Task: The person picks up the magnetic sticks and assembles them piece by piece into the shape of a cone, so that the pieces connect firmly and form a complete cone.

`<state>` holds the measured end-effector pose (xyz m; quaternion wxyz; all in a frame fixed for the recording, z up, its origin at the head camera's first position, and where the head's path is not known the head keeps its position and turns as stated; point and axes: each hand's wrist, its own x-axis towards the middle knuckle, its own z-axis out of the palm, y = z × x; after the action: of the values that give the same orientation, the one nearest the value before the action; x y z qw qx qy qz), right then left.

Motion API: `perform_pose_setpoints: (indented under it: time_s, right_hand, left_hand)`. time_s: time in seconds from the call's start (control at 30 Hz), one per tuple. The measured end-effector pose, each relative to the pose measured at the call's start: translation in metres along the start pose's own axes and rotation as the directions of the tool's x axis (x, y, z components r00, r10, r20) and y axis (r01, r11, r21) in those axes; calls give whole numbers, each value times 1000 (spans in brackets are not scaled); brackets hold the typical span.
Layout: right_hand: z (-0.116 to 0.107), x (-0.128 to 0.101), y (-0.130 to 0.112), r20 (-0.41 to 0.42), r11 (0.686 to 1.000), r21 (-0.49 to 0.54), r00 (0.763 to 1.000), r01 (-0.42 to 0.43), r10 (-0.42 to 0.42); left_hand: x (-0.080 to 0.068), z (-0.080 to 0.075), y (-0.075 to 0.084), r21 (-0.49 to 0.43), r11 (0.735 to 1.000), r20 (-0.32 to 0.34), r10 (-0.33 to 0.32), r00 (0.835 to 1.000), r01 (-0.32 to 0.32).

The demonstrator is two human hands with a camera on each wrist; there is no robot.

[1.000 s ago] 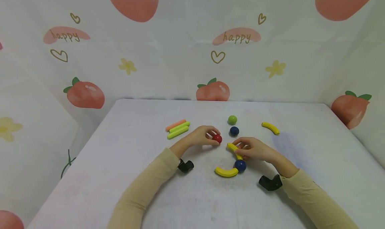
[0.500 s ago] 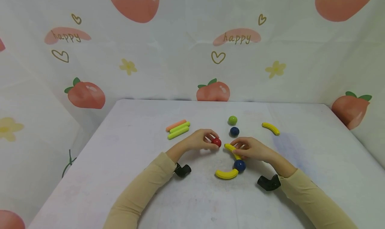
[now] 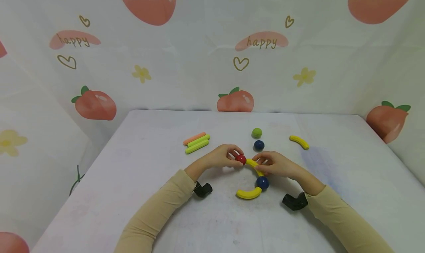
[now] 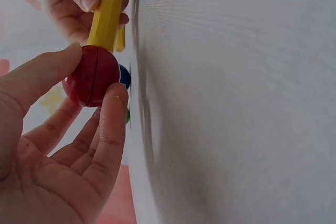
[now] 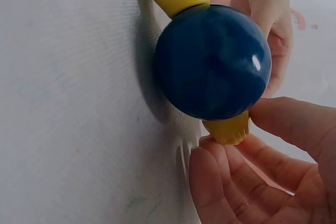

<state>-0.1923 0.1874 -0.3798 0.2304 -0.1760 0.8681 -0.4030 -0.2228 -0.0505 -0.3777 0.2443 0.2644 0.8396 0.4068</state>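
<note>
The left hand pinches a small red ball against the tip of a curved yellow stick. The right hand grips that stick, probably steadying it on the white desk, above a dark blue ball.

- Both hands crowd the table's middle; the red ball and yellow curves fill the gap between them.
- Just behind stand a blue ball and a green ball.
- Sticks block the far left.
- Bare cloth lies open along the front edge and both sides.
</note>
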Motion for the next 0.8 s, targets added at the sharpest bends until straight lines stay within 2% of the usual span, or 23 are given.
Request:
perform_pose_setpoints:
  time_s: [0.37, 0.8]
  right_hand:
    - [0, 0, 1, 10, 1000, 5, 1000, 8, -8]
    - [2, -1, -5, 13, 999, -19, 999, 31, -30]
  left_hand:
    - [1, 1, 2, -6, 1000, 2, -23, 1000, 23]
    - [2, 3, 3, -9, 1000, 7, 0, 1000, 0]
